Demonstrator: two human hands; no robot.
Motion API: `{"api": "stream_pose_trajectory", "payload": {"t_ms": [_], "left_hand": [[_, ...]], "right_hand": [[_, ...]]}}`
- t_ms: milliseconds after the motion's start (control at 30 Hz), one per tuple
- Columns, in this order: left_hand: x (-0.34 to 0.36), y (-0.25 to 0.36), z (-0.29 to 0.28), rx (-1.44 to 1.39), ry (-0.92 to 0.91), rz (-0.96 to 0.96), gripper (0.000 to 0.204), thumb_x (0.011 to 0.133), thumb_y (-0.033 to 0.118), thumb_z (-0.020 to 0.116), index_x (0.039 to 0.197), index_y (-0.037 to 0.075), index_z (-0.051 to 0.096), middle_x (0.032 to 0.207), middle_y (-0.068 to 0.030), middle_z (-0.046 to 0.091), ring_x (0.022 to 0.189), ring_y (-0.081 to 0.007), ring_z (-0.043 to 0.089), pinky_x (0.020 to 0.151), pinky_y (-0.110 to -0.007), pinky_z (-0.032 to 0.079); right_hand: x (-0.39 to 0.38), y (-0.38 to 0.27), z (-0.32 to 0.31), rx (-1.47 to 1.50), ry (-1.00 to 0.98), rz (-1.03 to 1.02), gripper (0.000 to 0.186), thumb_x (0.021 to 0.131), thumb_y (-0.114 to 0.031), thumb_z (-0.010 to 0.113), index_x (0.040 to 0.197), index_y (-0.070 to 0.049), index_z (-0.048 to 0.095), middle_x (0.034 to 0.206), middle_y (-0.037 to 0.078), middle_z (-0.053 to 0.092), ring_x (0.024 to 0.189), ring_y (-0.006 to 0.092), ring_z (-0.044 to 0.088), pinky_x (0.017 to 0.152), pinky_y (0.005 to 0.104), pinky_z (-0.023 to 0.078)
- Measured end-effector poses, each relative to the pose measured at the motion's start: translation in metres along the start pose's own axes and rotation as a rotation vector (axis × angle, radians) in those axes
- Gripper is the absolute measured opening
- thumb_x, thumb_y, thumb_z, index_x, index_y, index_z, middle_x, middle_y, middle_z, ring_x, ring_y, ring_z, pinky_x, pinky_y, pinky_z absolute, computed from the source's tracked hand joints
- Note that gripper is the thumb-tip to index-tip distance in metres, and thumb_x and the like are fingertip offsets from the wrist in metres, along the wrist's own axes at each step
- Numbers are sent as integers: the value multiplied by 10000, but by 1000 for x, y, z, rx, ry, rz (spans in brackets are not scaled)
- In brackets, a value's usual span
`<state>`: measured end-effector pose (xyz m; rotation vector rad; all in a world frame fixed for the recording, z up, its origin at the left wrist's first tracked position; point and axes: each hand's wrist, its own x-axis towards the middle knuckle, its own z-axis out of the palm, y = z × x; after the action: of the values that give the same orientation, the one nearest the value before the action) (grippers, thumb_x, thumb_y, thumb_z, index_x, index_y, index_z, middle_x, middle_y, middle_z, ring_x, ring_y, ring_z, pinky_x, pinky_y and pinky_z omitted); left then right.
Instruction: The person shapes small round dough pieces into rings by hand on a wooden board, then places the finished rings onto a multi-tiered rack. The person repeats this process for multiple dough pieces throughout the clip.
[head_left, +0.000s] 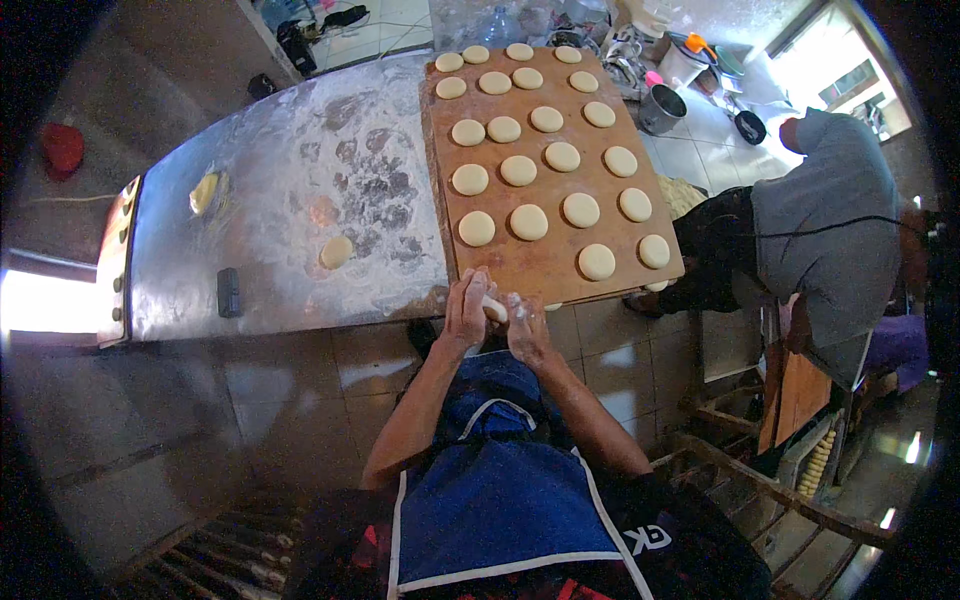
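Observation:
Between my left hand [466, 312] and my right hand [526, 328] a pale piece of dough [494, 309] is held on edge, just off the near edge of the table. Flour whitens the fingers of both hands. Right beyond them lies a brown wooden board [545, 272] bearing rows of round flattened dough pieces [528, 222]. One more dough round [336, 252] sits on the floured metal tabletop [270, 190] to the left of my hands. Farther left is a smaller lump of dough [204, 194].
A dark block-shaped object [229, 292] lies near the table's front left edge. At the right a person in a grey shirt [825, 200] bends over beside the board. A metal pot [662, 108] stands on the tiled floor beyond, and a wooden rack [770, 485] is at the lower right.

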<state>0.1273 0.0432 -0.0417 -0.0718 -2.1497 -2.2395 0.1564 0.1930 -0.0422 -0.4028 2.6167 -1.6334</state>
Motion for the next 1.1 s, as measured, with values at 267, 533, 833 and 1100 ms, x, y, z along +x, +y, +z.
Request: {"api": "stream_pose_trajectory", "payload": {"t_ms": [267,533,833,1100], "left_hand": [[24,30,6,507,282,-115,426,1009,306,331,891,-33,560,761,-197,598,760,-338,618,666,-459,463],[18,18,-1,774,49,58,180,874,193,634,936,24,633,915,-155,582,959,-332,560,839,-442,440],[32,17,-2,755,205,308,206,823,166,689,951,13,639,943,-156,596,952,-342,561,850,-455,441],[91,35,-13,1043,-199,5,356,767,241,739,1026,54,582,961,-192,643,987,-361,598,852,-473,475]], "right_hand": [[31,-52,-34,115,82,245,446,746,-205,748,1062,46,559,1072,238,599,939,354,589,833,459,469],[10,-35,-46,-398,173,116,650,822,-162,682,1349,38,358,1147,242,506,1052,408,514,934,474,419],[110,22,-49,-762,211,-299,458,816,-43,612,1243,39,469,1138,239,559,1078,409,523,925,472,427],[122,-22,-88,-525,-220,242,394,760,-211,718,1098,-47,601,1100,184,638,1026,355,604,875,432,484]]}}
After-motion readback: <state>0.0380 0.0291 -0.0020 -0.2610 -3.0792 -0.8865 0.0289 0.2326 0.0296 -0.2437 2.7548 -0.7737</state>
